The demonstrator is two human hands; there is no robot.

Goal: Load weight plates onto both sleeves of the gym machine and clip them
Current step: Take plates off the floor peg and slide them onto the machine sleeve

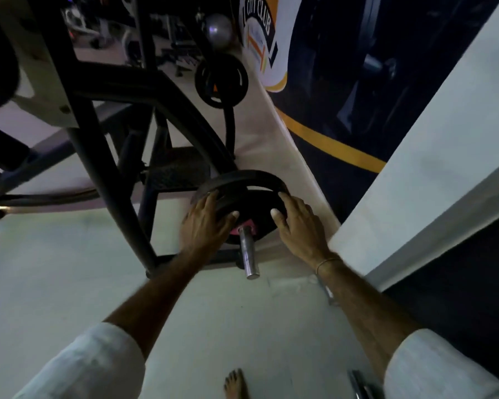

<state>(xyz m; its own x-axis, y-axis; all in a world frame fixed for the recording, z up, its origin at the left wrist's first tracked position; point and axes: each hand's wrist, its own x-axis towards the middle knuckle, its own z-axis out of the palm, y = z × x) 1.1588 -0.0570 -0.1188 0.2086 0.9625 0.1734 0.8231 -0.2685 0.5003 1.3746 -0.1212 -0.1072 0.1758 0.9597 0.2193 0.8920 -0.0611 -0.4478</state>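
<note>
Pale gym flooring [69, 269] is filling the near and left ground, with a white pillar [444, 139] rising on the right and a "CITY CLUB" banner [260, 27] hanging at the far end. Left of centre, the machine's dark frame [98, 145] is slanting across the view. A black weight plate [242, 184] is sitting on the steel sleeve [249, 254], whose bare end is sticking out toward the person. A pink patch is showing at the plate's hub.

The left hand [205, 223] is gripping the plate's left rim, fingers wrapping over the edge and thumb lying on the face. The right hand [297, 223] is gripping the right rim the same way, with a thin thread circling its wrist.

Farther off, a second plate [221, 79] is hanging on the frame below a grey ball [218, 30]. A bare foot [236, 384] is standing at the near edge.
</note>
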